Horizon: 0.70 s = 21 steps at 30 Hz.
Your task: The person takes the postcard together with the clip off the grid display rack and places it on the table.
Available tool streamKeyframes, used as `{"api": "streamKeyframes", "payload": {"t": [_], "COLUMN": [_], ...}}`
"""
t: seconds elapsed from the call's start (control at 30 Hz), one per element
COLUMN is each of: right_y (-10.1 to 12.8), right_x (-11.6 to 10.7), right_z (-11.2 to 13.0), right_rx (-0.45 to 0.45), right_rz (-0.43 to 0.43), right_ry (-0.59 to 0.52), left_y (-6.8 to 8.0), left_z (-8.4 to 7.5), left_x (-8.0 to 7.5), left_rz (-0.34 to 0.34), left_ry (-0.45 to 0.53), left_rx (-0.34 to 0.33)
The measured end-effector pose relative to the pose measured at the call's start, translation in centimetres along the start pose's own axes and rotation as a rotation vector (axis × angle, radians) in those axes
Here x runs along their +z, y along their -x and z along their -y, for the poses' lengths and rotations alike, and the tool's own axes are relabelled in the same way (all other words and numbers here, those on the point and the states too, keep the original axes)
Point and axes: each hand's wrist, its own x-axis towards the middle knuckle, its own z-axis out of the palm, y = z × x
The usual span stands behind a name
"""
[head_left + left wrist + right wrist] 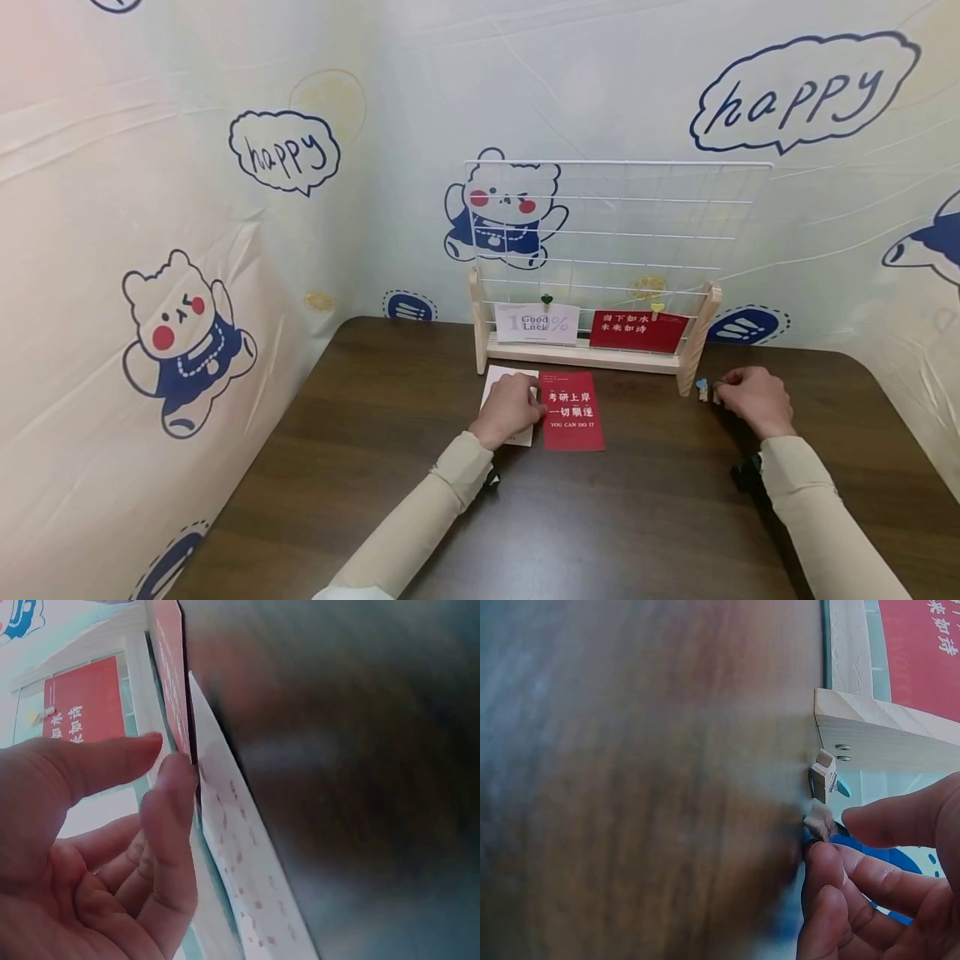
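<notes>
My left hand [538, 407] lies on a white card [495, 385] on the dark table. In the left wrist view the left hand [161, 761] pinches the left edge of a red card [169, 667] between thumb and index finger, above the white card [240, 847]. The red card [572, 422] reads "YOU CAN DO IT". My right hand [726, 392] is at the rack's right foot. There the right hand [836, 832] pinches a small wooden clip [821, 820]. A second clip [824, 774] with a blue heart [702, 388] sits beside it.
A white wire grid [615, 225] stands in a wooden base [585, 354] at the back of the table. A "Good Luck" card [536, 323] and a red card [637, 331] hang clipped to it. Patterned sheets wall in three sides.
</notes>
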Motion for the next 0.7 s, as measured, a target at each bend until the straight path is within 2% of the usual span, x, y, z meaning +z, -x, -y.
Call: {"api": "streamKeyframes", "payload": {"t": [0.13, 0.47, 0.57, 0.7], "right_y": [0.0, 0.0, 0.3, 0.7], "right_x": [0.0, -0.2, -0.3, -0.7], "right_z": [0.0, 0.0, 0.2, 0.8], "right_rx": [0.000, 0.003, -0.010, -0.056], "right_rz": [0.010, -0.001, -0.037, -0.129], "right_ry": [-0.001, -0.003, -0.015, -0.039], "left_y": [0.1, 0.2, 0.3, 0.3], "left_z": [-0.1, -0.8, -0.9, -1.1], "left_x": [-0.3, -1.6, -1.7, -1.9], "left_rz": [-0.004, -0.078, -0.103, -0.145], "left_ry": [-0.005, 0.015, 0.016, 0.050], "left_rx": [0.005, 0.043, 0.059, 0.084]}}
